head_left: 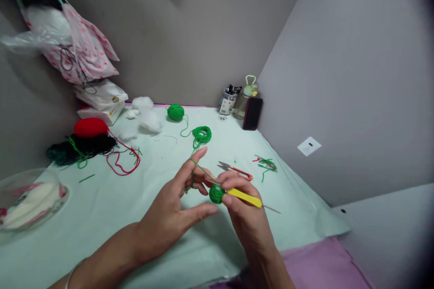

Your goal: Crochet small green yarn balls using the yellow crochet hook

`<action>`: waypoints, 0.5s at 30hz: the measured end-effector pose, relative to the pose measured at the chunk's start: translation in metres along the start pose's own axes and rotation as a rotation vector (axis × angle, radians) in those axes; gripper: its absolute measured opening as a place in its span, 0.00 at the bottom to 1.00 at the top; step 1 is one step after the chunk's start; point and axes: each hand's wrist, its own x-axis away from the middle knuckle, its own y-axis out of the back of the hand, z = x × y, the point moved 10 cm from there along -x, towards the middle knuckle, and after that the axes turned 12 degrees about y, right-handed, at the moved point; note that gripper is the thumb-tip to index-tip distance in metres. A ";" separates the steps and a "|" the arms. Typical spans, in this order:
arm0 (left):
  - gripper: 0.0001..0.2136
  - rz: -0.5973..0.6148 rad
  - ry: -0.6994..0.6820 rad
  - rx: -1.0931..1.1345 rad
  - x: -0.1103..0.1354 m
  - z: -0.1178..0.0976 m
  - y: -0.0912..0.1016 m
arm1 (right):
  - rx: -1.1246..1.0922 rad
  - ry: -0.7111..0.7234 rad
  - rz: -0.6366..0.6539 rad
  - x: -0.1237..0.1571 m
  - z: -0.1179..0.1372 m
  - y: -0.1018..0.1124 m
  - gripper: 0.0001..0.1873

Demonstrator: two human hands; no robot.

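Note:
A small green crocheted ball sits between my two hands above the table. My right hand is closed on a yellow-handled crochet hook, its thumb and fingertips also at the ball. The thin metal hook end passes above the ball; a second metal tip sticks out behind the handle. Green yarn runs over the raised index finger of my left hand and down among its curled lower fingers. My left thumb points toward the ball, apart from it. The fingers partly hide the stitches.
Orange-handled snips lie just beyond my right hand, with yarn scraps to the right. Coiled green yarn, a green yarn ball, white stuffing and red yarn lie farther back. A phone leans upright near a bottle.

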 end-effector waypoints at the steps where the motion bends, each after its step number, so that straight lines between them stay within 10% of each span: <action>1: 0.39 0.021 0.026 0.058 0.003 0.001 -0.002 | 0.011 0.015 0.012 0.004 0.003 0.001 0.06; 15: 0.35 0.222 0.279 0.291 0.014 0.035 -0.018 | 0.169 -0.045 0.193 0.017 0.007 -0.024 0.05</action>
